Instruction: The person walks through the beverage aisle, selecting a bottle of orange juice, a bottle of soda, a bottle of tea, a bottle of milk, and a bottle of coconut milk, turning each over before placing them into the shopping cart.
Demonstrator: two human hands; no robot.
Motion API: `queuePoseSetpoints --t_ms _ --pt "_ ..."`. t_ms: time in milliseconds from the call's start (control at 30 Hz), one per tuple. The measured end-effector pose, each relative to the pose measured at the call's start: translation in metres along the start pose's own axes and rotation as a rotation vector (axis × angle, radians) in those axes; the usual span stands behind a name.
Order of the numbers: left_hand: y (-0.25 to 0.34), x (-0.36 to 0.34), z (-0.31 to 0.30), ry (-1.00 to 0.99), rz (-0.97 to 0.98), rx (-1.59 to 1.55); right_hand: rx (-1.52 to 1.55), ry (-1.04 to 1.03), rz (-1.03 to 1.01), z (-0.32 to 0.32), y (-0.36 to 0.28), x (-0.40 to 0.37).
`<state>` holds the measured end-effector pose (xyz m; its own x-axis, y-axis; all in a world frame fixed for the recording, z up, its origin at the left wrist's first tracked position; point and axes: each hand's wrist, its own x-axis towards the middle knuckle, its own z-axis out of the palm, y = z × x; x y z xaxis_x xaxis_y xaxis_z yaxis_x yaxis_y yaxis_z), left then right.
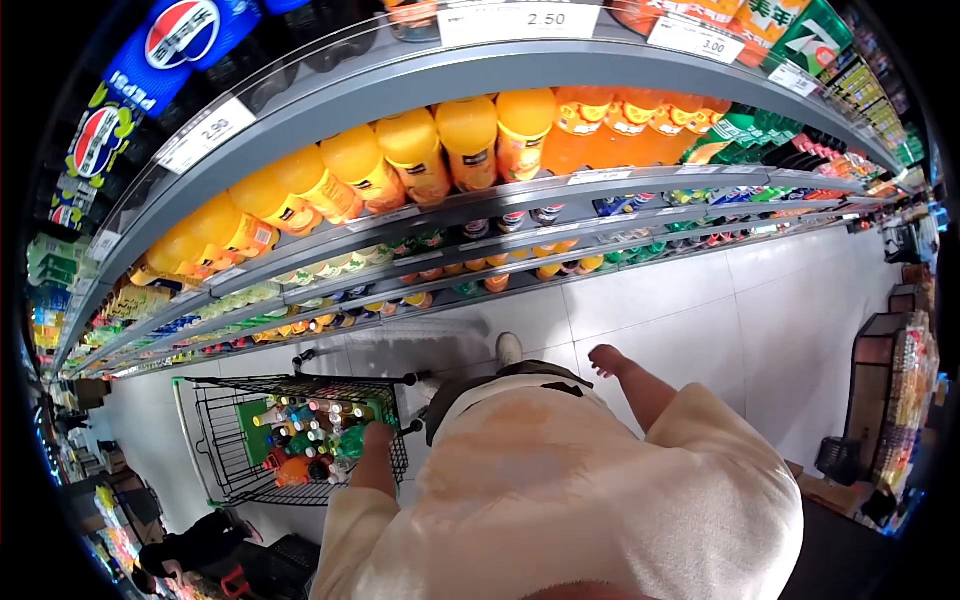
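Note:
Reaching over the near end of the shopping cart, my left hand [376,438] is closed at a green plastic bottle [351,441]; its fingertips are mostly hidden. Below and beside that bottle, the black wire cart [228,482] holds several drink bottles with white, yellow and dark caps. An orange bottle [293,471] lies among them. My right hand [605,361] hangs over the floor at my right side, with its fingers loosely apart and nothing in them.
A long shelf [600,62] curves ahead of me, stocked with orange drink bottles [415,160] and, higher up, blue Pepsi packs [180,40]. Pale tiles [660,305] cover the floor. At lower left is a person in dark clothes [205,540]; a black basket [838,458] is at right.

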<state>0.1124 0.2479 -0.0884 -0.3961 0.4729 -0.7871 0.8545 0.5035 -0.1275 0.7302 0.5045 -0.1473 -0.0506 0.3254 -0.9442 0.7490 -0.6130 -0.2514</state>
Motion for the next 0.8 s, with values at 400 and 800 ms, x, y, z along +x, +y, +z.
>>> queuePoseSetpoints --t_ms 400,800 --pt "-0.006 0.037 0.001 0.170 -0.143 -0.054 0.511 0.214 -1.040 -0.072 -0.202 -0.112" --pt "0.020 0.013 -0.030 0.344 -0.325 -0.402 0.864 0.602 -0.969 -0.099 -0.244 -0.110"
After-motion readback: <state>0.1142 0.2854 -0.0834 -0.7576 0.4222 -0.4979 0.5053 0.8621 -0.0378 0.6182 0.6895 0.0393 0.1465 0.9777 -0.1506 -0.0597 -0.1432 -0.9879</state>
